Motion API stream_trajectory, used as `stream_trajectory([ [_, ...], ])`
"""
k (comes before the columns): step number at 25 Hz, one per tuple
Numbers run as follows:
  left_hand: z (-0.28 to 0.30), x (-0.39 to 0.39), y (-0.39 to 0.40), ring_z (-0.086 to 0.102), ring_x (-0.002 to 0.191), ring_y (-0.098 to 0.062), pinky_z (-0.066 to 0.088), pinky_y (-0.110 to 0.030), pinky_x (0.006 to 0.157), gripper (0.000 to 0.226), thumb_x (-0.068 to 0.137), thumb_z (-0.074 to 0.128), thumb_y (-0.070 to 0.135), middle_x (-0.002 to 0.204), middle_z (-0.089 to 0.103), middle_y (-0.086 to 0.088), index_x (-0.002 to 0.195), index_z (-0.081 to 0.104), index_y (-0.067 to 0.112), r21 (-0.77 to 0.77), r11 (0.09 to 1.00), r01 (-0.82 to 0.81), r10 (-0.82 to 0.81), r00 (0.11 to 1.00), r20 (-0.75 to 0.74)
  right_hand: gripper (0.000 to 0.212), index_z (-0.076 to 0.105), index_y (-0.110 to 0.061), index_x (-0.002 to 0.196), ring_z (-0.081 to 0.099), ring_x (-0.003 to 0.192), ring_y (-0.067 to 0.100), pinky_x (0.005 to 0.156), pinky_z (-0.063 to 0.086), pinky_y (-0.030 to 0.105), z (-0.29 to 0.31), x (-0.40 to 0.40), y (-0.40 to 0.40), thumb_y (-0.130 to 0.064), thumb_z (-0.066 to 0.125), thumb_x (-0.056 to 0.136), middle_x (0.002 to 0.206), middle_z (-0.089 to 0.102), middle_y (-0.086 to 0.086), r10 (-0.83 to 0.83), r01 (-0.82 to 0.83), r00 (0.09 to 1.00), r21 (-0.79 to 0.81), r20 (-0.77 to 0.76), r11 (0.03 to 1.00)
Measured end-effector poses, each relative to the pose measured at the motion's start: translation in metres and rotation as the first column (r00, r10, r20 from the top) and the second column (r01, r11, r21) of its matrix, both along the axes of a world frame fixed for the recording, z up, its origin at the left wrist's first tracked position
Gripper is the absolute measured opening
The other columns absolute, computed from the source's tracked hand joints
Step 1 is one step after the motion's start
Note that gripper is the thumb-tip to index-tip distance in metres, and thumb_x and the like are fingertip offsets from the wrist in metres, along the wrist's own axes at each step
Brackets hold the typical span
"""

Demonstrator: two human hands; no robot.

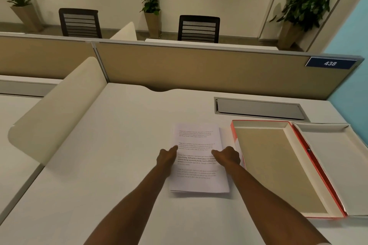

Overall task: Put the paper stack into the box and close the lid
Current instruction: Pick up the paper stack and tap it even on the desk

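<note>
Nothing of the task is judged complete: the paper stack (198, 157) lies flat on the table (111, 145), outside the box (278, 165), and the lid (334, 165) is folded open to the right of the box along a red hinge edge. The left hand (166, 158) is set at the stack's left edge and the right hand (227, 157) at its right edge, fingertips laid on the top sheet. Whether either grip is closed on the paper cannot be told (the fingers under the edges, if any, are hidden). Lifting, placing and closing are all left.

The stack's right edge lies just beside the box's near red wall, which must be cleared on the way in. The box interior is bare. Open table is seen to the left and front; a grey cable flap (258, 108) sits behind the box.
</note>
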State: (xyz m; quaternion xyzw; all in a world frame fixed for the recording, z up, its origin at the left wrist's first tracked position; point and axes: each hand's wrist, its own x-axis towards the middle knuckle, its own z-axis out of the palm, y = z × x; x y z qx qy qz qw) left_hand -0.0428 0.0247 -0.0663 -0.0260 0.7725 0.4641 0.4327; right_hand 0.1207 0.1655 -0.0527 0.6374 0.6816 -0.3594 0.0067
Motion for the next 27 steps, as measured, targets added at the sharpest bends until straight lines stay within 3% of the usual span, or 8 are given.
stream_trajectory([
  [3,-0.003,-0.004,0.008,0.065,0.123,-0.043,0.052,-0.054,0.109,0.063,0.095,0.066,0.04,0.136,0.065,-0.023,0.14,0.055,-0.003,0.078,0.997,0.017,-0.024,0.996,0.085,0.05,0.064,-0.001,0.113,0.06,0.081,0.027,0.068,0.049,0.03,-0.003,0.004,0.009,-0.041,0.071,0.085,0.112,0.07,0.015,-0.108,0.102,0.992,-0.08,-0.067,0.991],
  [7,0.004,-0.005,0.017,0.071,0.114,-0.041,0.057,-0.053,0.103,0.057,0.092,0.073,0.035,0.126,0.071,-0.023,0.132,0.061,-0.004,0.099,0.993,0.061,-0.068,0.995,0.075,0.048,0.063,0.0,0.116,0.068,0.097,0.034,0.09,0.059,0.046,-0.012,0.009,0.017,-0.034,0.072,0.084,0.11,0.069,0.017,-0.273,0.225,0.935,-0.216,-0.228,0.95],
  [12,0.012,-0.011,0.032,0.073,0.111,-0.041,0.058,-0.055,0.1,0.055,0.087,0.079,0.041,0.121,0.075,-0.022,0.124,0.065,0.003,0.194,0.977,0.092,-0.125,0.978,0.169,0.051,0.063,-0.001,0.12,0.068,0.101,0.036,0.094,0.058,0.048,-0.019,0.011,0.018,-0.036,0.071,0.085,0.114,0.07,0.018,-0.29,0.218,0.92,-0.271,-0.265,0.938],
  [18,0.007,-0.019,0.04,0.071,0.114,-0.045,0.057,-0.058,0.101,0.049,0.093,0.075,0.024,0.127,0.072,-0.025,0.132,0.063,-0.002,0.175,0.958,0.226,-0.231,0.973,0.008,0.059,0.061,0.0,0.125,0.067,0.106,0.035,0.095,0.057,0.047,-0.023,0.012,0.02,-0.041,0.073,0.084,0.119,0.069,0.018,-0.294,0.206,0.914,-0.306,-0.278,0.93],
  [21,0.011,-0.016,0.031,0.078,0.101,-0.037,0.063,-0.054,0.092,0.042,0.094,0.073,0.033,0.116,0.078,-0.017,0.127,0.068,0.007,0.218,0.926,0.308,-0.277,0.947,-0.162,0.065,0.066,-0.003,0.115,0.07,0.09,0.03,0.076,0.06,0.039,-0.021,0.012,0.016,-0.059,0.069,0.081,0.103,0.072,0.013,-0.331,0.215,0.89,-0.352,-0.314,0.911],
  [23,0.017,-0.018,0.021,0.081,0.091,-0.03,0.066,-0.048,0.082,0.038,0.094,0.073,0.036,0.109,0.081,-0.01,0.124,0.07,0.012,0.311,0.887,0.34,-0.29,0.937,-0.196,0.067,0.07,-0.008,0.105,0.071,0.078,0.025,0.06,0.055,0.03,-0.014,0.013,0.013,-0.07,0.066,0.078,0.09,0.075,0.008,-0.387,0.218,0.825,-0.402,-0.411,0.89],
  [27,0.036,-0.025,0.004,0.082,0.09,-0.027,0.066,-0.038,0.071,0.028,0.093,0.071,0.04,0.108,0.083,-0.005,0.116,0.072,0.023,0.44,0.794,0.421,-0.334,0.905,-0.263,0.067,0.069,-0.016,0.116,0.076,0.095,0.032,0.075,0.064,0.049,0.015,0.01,0.019,-0.072,0.06,0.08,0.107,0.078,0.011,-0.328,0.041,0.601,-0.381,-0.729,0.924],
])
